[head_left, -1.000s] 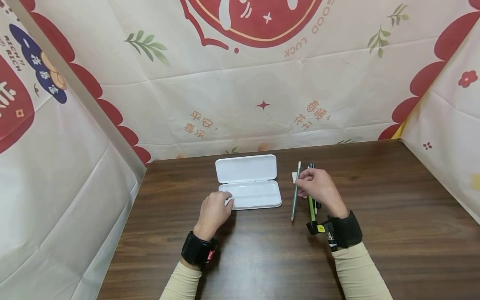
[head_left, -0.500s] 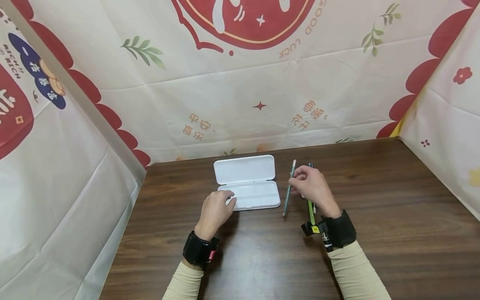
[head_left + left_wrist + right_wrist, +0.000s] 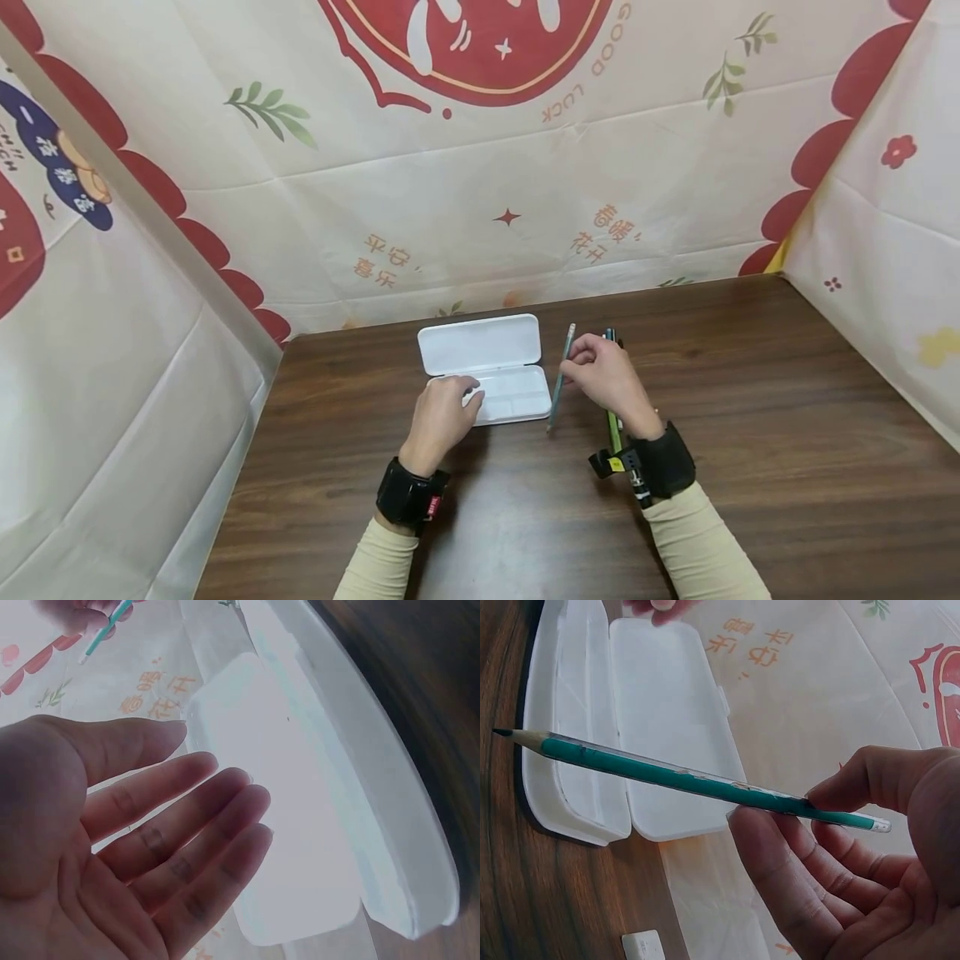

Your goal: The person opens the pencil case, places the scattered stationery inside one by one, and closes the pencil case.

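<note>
A white pencil case (image 3: 516, 395) lies with its lid (image 3: 480, 345) raised toward the back wall; no contents are visible in it. My left hand (image 3: 441, 415) is at its left end, fingers spread loosely and slightly bent; the left wrist view shows nothing held in that hand (image 3: 157, 832). Just right of the case, my right hand (image 3: 604, 379) pinches a green pencil (image 3: 667, 778) between thumb and fingers, near its blunt end. The dark sharpened tip points toward the person in the head view and across the case in the right wrist view.
A light green pen-like item (image 3: 614, 432) and darker ones (image 3: 611, 335) lie partly hidden beneath my right hand. A white eraser (image 3: 643, 946) rests on the wooden table (image 3: 510, 533). Printed cloth (image 3: 450, 183) walls the back and sides.
The right hand has carried the pencil left, from above the other writing items to beside the case. The left hand stays at the case's left end. The head view has shifted slightly.
</note>
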`<state>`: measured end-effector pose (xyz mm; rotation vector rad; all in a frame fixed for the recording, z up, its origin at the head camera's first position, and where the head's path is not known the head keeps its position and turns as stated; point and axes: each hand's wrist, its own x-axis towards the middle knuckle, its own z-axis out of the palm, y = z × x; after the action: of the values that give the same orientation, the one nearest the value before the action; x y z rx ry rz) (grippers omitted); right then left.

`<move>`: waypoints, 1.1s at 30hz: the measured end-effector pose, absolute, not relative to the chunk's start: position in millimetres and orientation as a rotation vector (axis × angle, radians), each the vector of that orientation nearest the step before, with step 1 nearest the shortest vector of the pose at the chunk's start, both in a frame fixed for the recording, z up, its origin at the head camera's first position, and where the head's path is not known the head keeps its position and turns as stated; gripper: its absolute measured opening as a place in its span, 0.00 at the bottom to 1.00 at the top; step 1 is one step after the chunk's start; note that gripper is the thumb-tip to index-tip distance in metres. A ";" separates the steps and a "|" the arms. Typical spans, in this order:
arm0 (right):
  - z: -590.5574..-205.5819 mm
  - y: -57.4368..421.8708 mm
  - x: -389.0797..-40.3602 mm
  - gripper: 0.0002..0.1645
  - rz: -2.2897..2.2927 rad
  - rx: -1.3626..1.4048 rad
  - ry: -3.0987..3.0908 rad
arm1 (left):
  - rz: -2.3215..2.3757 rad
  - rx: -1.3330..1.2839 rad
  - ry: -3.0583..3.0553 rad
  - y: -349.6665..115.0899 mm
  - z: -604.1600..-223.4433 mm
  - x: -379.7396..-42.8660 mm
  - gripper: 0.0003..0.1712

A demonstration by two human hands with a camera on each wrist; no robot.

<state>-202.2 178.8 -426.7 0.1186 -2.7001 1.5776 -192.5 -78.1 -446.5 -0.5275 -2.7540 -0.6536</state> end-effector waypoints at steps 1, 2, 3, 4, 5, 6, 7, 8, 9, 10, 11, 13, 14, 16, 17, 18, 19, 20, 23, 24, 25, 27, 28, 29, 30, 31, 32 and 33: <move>-427.0 177.7 -202.3 0.08 1.565 0.122 -2.700 | -0.652 -0.532 -2.749 -77.3 -446.2 -192.9 0.08; -427.1 176.4 -202.4 0.08 1.557 0.124 -2.700 | -0.652 -0.533 -2.746 -76.3 -445.8 -193.4 0.08; -427.3 175.2 -202.7 0.08 1.549 0.133 -2.700 | -0.648 -0.536 -2.740 -75.4 -445.3 -193.7 0.08; -427.7 173.9 -202.7 0.08 1.545 0.136 -2.700 | -0.643 -0.538 -2.737 -74.5 -444.8 -194.0 0.08; -428.0 172.6 -202.9 0.08 1.541 0.142 -2.700 | -0.638 -0.540 -2.733 -73.4 -444.2 -194.5 0.08; -428.3 171.3 -202.9 0.08 1.537 0.145 -2.699 | -0.634 -0.544 -2.729 -72.4 -443.6 -195.1 0.08; -428.7 170.1 -202.9 0.08 1.533 0.147 -2.699 | -0.635 -0.547 -2.725 -71.3 -443.2 -195.6 0.08; -428.8 168.8 -202.7 0.08 1.541 0.150 -2.695 | -0.633 -0.552 -2.719 -70.1 -442.7 -196.2 0.08; -429.1 167.7 -202.6 0.08 1.547 0.151 -2.693 | -0.636 -0.555 -2.716 -68.9 -442.3 -196.6 0.08; -429.4 166.7 -202.1 0.08 1.552 0.149 -2.690 | -0.642 -0.562 -2.708 -67.6 -442.2 -197.1 0.08; -429.6 165.7 -201.9 0.08 1.558 0.151 -2.685 | -0.647 -0.571 -2.699 -66.4 -441.9 -197.4 0.08; -430.2 163.9 -201.5 0.08 1.575 0.161 -2.676 | -0.655 -0.590 -2.678 -63.5 -441.6 -197.7 0.08; -430.4 163.1 -201.4 0.08 1.590 0.168 -2.671 | -0.660 -0.598 -2.670 -61.9 -441.3 -197.9 0.07; -431.0 161.6 -201.4 0.08 1.610 0.180 -2.658 | -0.675 -0.611 -2.655 -58.7 -440.5 -198.3 0.07; -431.2 160.9 -201.5 0.08 1.621 0.187 -2.653 | -0.681 -0.613 -2.655 -57.0 -439.6 -198.6 0.07; -431.4 160.2 -201.7 0.08 1.634 0.196 -2.645 | -0.687 -0.614 -2.653 -55.3 -438.6 -199.0 0.08; -431.5 159.7 -201.7 0.08 1.649 0.204 -2.638 | -0.693 -0.615 -2.653 -53.7 -437.7 -199.5 0.08; -431.6 159.3 -201.6 0.08 1.668 0.211 -2.628 | -0.709 -0.617 -2.659 -52.3 -436.4 -199.8 0.08; -431.5 157.7 -201.0 0.08 1.728 0.235 -2.600 | -0.735 -0.630 -2.668 -48.8 -432.8 -200.6 0.09; -431.4 156.9 -200.5 0.09 1.749 0.239 -2.593 | -0.743 -0.637 -2.668 -47.9 -431.5 -200.5 0.09; -431.2 156.1 -199.9 0.09 1.773 0.244 -2.583 | -0.753 -0.643 -2.670 -47.1 -430.7 -200.5 0.09; -430.7 154.1 -198.7 0.09 1.806 0.246 -2.571 | -0.771 -0.652 -2.673 -45.7 -429.4 -200.7 0.09; -430.5 153.0 -198.0 0.09 1.816 0.247 -2.567 | -0.780 -0.655 -2.675 -45.1 -428.8 -200.7 0.09; -430.3 152.1 -197.4 0.09 1.826 0.248 -2.564 | -0.790 -0.660 -2.676 -44.5 -428.4 -200.8 0.10; -430.2 151.0 -196.9 0.09 1.836 0.250 -2.559 | -0.797 -0.664 -2.677 -44.1 -428.0 -200.8 0.10; -429.9 150.0 -196.5 0.09 1.850 0.253 -2.551 | -0.805 -0.669 -2.674 -43.5 -427.9 -201.2 0.10; -429.8 149.2 -196.1 0.09 1.858 0.256 -2.545 | -0.810 -0.674 -2.671 -43.1 -427.7 -201.3 0.10; -429.6 148.4 -195.9 0.09 1.871 0.264 -2.537 | -0.815 -0.680 -2.666 -42.6 -427.2 -201.3 0.10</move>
<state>-195.9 148.4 -429.6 0.2639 -2.5365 1.8708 -201.3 -42.6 -427.2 -0.6797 -2.6660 -0.8152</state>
